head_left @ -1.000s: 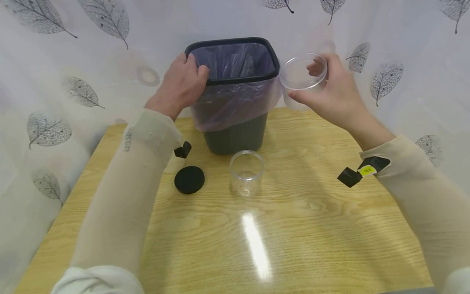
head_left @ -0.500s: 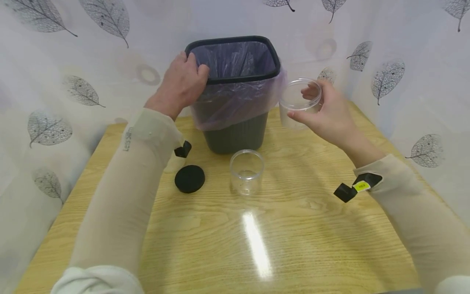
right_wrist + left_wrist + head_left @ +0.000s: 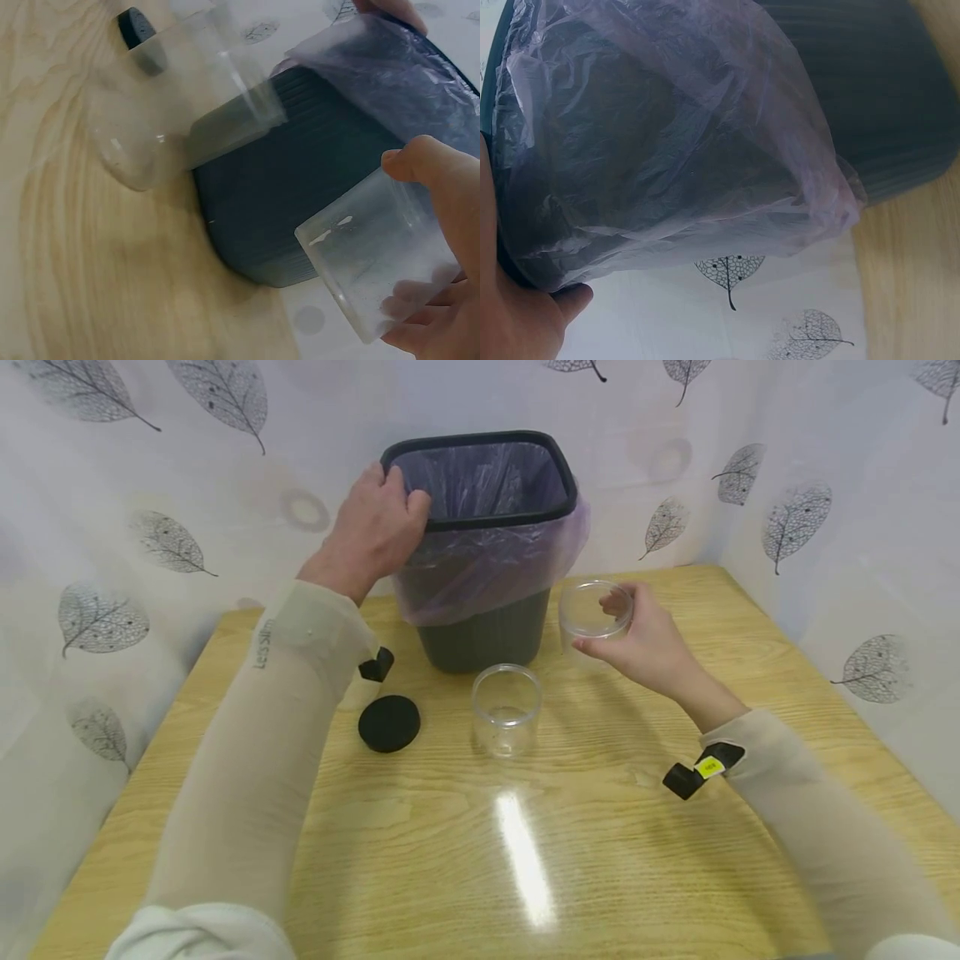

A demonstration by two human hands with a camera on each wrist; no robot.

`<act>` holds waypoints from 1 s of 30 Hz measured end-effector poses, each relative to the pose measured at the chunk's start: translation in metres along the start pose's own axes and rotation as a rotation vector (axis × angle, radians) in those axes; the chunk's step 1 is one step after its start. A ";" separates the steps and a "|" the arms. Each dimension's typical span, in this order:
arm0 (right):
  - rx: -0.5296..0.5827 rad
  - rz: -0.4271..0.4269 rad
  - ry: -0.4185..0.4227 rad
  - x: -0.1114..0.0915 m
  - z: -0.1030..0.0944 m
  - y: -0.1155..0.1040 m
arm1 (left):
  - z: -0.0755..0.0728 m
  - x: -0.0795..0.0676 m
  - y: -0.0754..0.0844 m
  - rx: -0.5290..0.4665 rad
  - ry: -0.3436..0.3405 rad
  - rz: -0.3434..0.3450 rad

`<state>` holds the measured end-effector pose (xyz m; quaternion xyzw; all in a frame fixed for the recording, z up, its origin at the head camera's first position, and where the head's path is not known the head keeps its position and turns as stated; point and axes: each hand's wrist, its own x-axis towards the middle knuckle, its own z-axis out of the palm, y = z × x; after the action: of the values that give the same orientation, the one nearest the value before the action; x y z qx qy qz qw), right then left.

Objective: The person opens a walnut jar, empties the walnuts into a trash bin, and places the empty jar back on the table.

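My left hand (image 3: 378,531) grips the left side of the black rim of a dark grey trash bin (image 3: 480,635), its fingers over the edge. A thin purple bag (image 3: 495,564) lines the bin and hangs down outside it. To the right of the bin, my right hand (image 3: 648,639) holds a clear plastic jar (image 3: 382,247) without a lid, thumb on the near side and fingers behind. A second clear jar (image 3: 506,714) stands open on the table in front of the bin. Left of that jar lies a round black lid (image 3: 389,723).
The wooden table (image 3: 420,860) reaches back to a white curtain (image 3: 300,435) with a leaf print, which also hangs on both sides. Close behind the left wrist's black camera (image 3: 377,664), a pale object (image 3: 358,693) is partly hidden by the sleeve.
My right hand has lowered the clear jar from beside the bin's rim toward the table, moving slightly left and nearer. The left hand has stayed on the rim.
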<state>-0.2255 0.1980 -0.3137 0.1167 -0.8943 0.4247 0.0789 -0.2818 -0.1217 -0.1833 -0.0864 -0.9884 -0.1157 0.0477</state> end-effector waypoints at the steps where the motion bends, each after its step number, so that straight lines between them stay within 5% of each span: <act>1: -0.008 0.014 -0.016 -0.001 0.002 0.003 | 0.000 0.000 0.000 0.000 0.000 0.001; 11: -0.042 0.100 -0.125 -0.013 0.023 0.031 | 0.000 0.001 0.001 0.003 -0.004 0.032; 21: -0.035 0.106 -0.197 -0.020 0.033 0.052 | 0.000 0.001 0.001 -0.026 -0.019 0.022; 30: -0.043 0.096 -0.228 -0.019 0.042 0.057 | -0.001 -0.004 -0.005 -0.086 0.035 -0.010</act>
<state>-0.2248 0.2030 -0.3869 0.1193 -0.9109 0.3928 -0.0411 -0.2785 -0.1276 -0.1844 -0.0816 -0.9819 -0.1599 0.0608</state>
